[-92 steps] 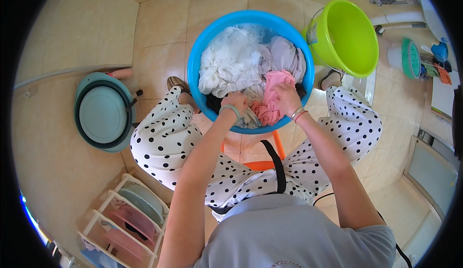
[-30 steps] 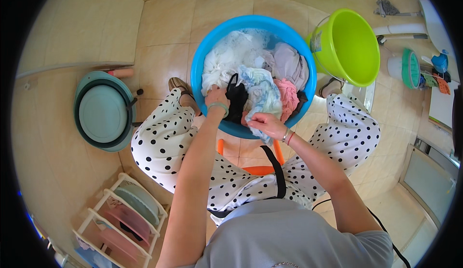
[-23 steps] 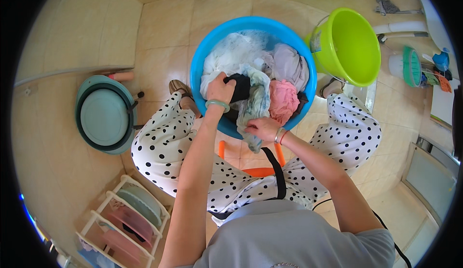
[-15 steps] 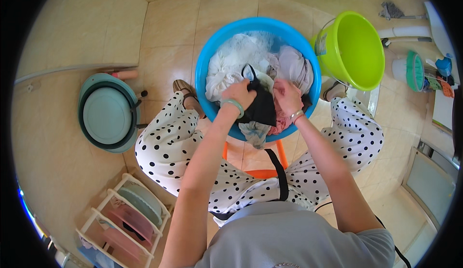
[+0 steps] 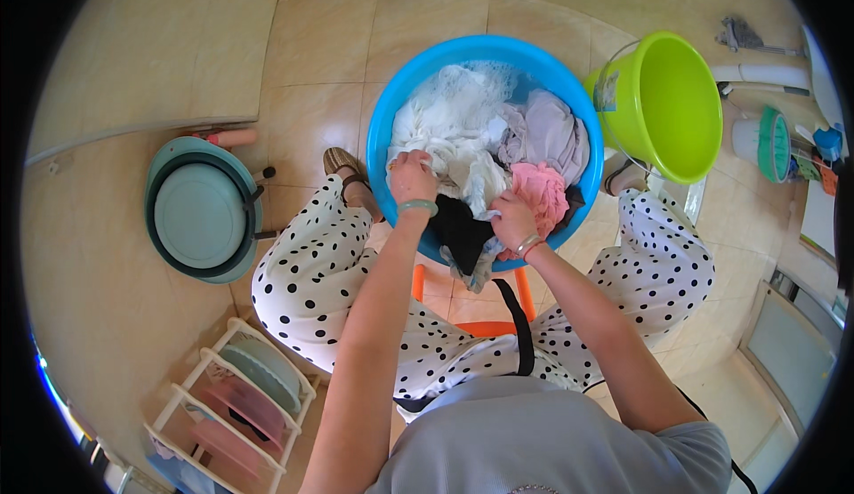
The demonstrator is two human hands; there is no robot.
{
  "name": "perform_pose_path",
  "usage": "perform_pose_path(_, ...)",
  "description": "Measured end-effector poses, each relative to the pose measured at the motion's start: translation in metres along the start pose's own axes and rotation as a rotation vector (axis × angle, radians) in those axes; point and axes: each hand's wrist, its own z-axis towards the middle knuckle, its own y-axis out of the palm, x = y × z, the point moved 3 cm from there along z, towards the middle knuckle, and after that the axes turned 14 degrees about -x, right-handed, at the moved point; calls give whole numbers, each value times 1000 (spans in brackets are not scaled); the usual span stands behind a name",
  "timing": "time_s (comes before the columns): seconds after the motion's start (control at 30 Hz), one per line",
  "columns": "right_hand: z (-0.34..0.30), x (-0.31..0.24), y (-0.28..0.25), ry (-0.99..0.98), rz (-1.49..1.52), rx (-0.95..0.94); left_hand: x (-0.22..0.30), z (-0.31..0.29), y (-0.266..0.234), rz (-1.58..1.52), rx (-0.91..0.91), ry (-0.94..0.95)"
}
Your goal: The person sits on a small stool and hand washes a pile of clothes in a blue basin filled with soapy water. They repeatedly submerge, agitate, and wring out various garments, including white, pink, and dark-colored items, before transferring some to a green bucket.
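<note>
A blue basin (image 5: pixel 377 112) of wet laundry stands between my feet. My left hand (image 5: pixel 414 178) is closed on a white garment (image 5: pixel 440 143) by the basin's left wall. Nearer the front, my right hand (image 5: pixel 514 219) pinches the edge of a pale cloth (image 5: pixel 483 190); some fingertips are hidden. Between both hands lies a black garment (image 5: pixel 460 232), bunched over the near rim. A greyish cloth (image 5: pixel 478 272) hangs over the rim below it. Pink cloth (image 5: pixel 540 190) sits beside my right hand, and a pale grey garment (image 5: pixel 553 134) lies behind it.
A lime-green bucket (image 5: pixel 680 107) stands right of the basin. An orange stool (image 5: pixel 487 327) is between my legs. Collapsible basins (image 5: pixel 197 214) lean at the left wall. A white rack (image 5: pixel 203 356) holds more basins at lower left. A bin (image 5: pixel 772 145) is far right.
My left hand has left the black garment and moved left onto white cloth. My right hand has come nearer and left. The black garment sits lower, and more pink cloth shows.
</note>
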Motion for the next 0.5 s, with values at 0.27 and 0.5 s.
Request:
perform_pose_path(0.27,-21,-31,29,-144,-37,-8,9,7,37,97,-206,-17)
perform_pose_path(0.5,-4,-22,4,-231,154,-36,-13,10,55,451,-382,27)
